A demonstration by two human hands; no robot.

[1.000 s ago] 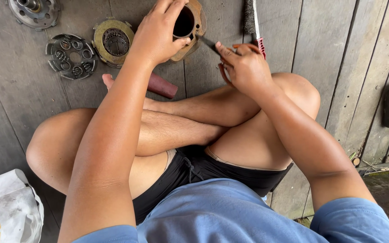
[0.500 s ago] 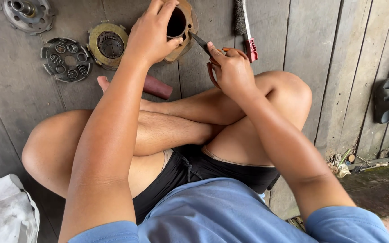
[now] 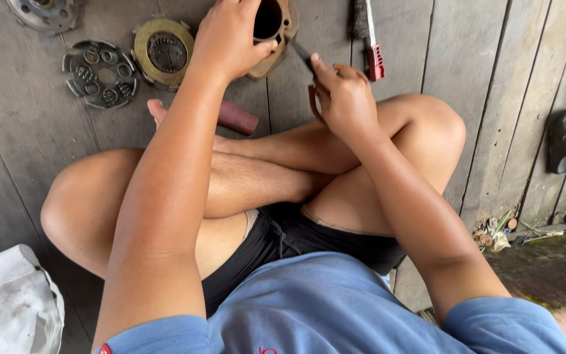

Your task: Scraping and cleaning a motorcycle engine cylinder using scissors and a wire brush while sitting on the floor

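Head view looks down on us seated cross-legged on a grey plank floor point(image 3: 21, 144). Our left hand point(image 3: 230, 39) has its fingers point(image 3: 264, 48) clenched over the rim of a round, brownish metal housing point(image 3: 282, 29) with a dark bore, which stands on the floor at the far edge of the view. Our right hand point(image 3: 342, 98) grips a slim dark tool point(image 3: 301, 54), fingers clenched around it, its tip just beside the housing's rim. To the left of the housing lie a brass-coloured round part point(image 3: 162, 51), a dark plate with ringed holes point(image 3: 99, 73), and a grey disc point(image 3: 44, 12) cut by the far edge. A reddish cylinder point(image 3: 237, 118) rests by our foot, just under the left forearm. A brush with a red ferrule point(image 3: 371, 46) lies to the right of the tool. Dark sandals point(image 3: 561, 137) sit near the floor's right edge, where the planks give way to mossy ground and bits of litter. A white plastic bag point(image 3: 8, 301) fills the near left corner. Our knees and crossed shins crowd the middle; bare planks show between the brush and the sandals.
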